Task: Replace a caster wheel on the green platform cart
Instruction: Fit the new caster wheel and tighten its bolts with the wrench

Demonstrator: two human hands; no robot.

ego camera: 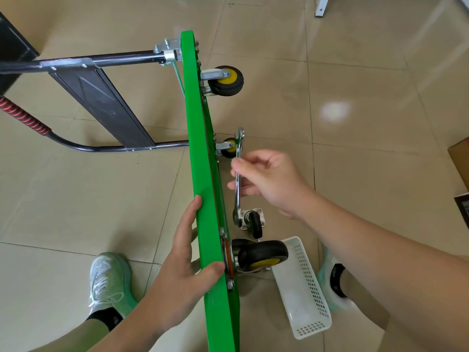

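Green platform cart (200, 158) stood on its long edge on tiled floor (368, 179), wheeled underside turned right, black folding handle (101, 59) lying to the left. Left hand (185, 252) gripping the upper edge beside nearest mounted caster (261, 254), thumb hooked over the rim. Right hand (269, 179) pinching wrench (238, 196) at mid-shank, just beside the underside. Loose caster wheel (253, 222) with mounting plate on the floor at the wrench's lower end. White perforated basket (309, 288) lying near the mounted caster.
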